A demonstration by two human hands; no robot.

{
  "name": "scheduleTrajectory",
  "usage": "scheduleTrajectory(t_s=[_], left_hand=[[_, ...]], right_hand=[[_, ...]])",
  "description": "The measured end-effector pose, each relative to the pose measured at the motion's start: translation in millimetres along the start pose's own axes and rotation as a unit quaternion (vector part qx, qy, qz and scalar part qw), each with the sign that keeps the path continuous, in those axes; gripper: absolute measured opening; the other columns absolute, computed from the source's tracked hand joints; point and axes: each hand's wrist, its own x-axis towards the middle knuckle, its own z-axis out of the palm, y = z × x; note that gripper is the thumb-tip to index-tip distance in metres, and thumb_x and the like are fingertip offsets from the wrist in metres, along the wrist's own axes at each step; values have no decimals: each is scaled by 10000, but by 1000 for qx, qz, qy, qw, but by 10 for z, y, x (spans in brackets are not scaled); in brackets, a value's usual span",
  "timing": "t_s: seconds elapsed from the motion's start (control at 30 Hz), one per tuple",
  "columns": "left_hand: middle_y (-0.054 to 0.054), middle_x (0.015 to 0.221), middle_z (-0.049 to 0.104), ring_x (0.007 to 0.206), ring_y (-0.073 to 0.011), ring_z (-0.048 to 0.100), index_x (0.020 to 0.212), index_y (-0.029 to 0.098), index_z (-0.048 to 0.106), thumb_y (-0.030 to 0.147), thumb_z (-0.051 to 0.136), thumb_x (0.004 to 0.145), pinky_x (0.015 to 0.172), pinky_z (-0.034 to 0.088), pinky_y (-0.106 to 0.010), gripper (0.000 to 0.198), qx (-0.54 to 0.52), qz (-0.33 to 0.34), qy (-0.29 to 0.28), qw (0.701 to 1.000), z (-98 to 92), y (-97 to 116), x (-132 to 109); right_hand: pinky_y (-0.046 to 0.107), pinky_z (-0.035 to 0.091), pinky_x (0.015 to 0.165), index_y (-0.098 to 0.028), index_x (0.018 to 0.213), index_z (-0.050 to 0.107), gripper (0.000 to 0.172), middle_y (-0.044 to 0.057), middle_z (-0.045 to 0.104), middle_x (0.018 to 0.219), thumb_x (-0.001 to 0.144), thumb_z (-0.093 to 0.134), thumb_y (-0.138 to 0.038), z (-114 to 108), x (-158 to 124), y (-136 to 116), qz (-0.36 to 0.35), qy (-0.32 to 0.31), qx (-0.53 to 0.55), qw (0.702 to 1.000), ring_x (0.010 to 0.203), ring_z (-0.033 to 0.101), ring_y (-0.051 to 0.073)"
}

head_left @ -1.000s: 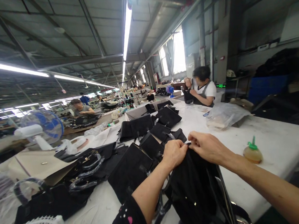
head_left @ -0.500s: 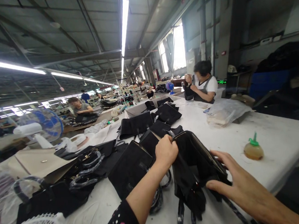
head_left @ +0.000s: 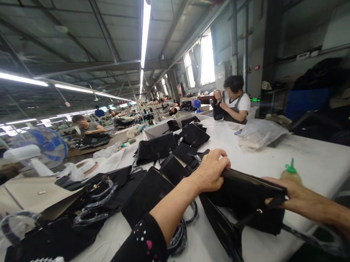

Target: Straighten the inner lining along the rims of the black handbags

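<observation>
A black handbag point(head_left: 243, 198) lies on its side on the white table point(head_left: 317, 164) in front of me. My left hand point(head_left: 210, 170) grips its left end, fingers curled over the top edge. My right hand point(head_left: 292, 194) holds the bag's right end, thumb on top, with most fingers hidden behind the bag. The bag's black straps point(head_left: 229, 239) hang down toward the table's near edge. A row of other black bags point(head_left: 155, 148) runs away from me on the left.
A small glue bottle with a green cap point(head_left: 290, 172) stands just right of the bag. A clear plastic bag point(head_left: 261, 134) lies farther back. White fans point(head_left: 40, 151) stand at left. A seated person point(head_left: 235, 102) works at the table's far end.
Both hands pinched the bag's top a second ago. The bag has since been opened, then turned flat on its side, and my right hand has slid to its right end.
</observation>
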Motion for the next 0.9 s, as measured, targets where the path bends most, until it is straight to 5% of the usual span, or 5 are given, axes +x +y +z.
scheduleTrajectory(t_s=[0.2, 0.37, 0.5, 0.7, 0.9], left_hand=[[-74, 1195, 420, 1080, -245, 442, 966, 212, 554, 169, 690, 633, 891, 444, -385, 362, -31, -26, -31, 999, 48, -27, -4], [-69, 1170, 479, 1063, -225, 469, 869, 198, 638, 368, 696, 743, 930, 427, -371, 219, -62, -19, -22, 998, 65, -84, 15], [-63, 1101, 539, 1039, -187, 500, 794, 183, 674, 323, 620, 825, 945, 415, -323, 153, -99, -6, -10, 995, 71, -132, 15], [-37, 980, 589, 940, -158, 541, 776, 178, 673, 302, 634, 815, 873, 441, -270, 135, -109, -22, 13, 994, 114, -160, 32], [-26, 923, 609, 887, -153, 571, 762, 188, 690, 328, 641, 803, 825, 454, -253, 154, -102, -80, 20, 991, 150, -158, 111]], right_hand=[[404, 482, 893, -283, 1216, 593, 491, 33, 668, 1000, 753, 654, -435, -80, 108, 59, 5, 27, -48, 998, 965, 583, 281], [428, 333, 1077, -274, 1347, 478, 723, 68, 455, 1385, 681, 729, -404, -102, 53, 184, -39, 31, -60, 997, 1271, 416, 293], [431, 304, 1090, -292, 1402, 404, 795, 72, 281, 1505, 686, 722, -429, -58, -65, 274, -64, 32, -33, 997, 1374, 265, 303], [405, 388, 1008, -240, 1235, 496, 581, 64, 559, 1213, 721, 711, -405, 149, -39, 115, -12, 68, -40, 997, 1149, 504, 264], [374, 470, 835, -214, 1020, 582, 394, 44, 657, 959, 752, 652, -494, 61, 122, 133, 41, 160, -68, 984, 916, 595, 239]])
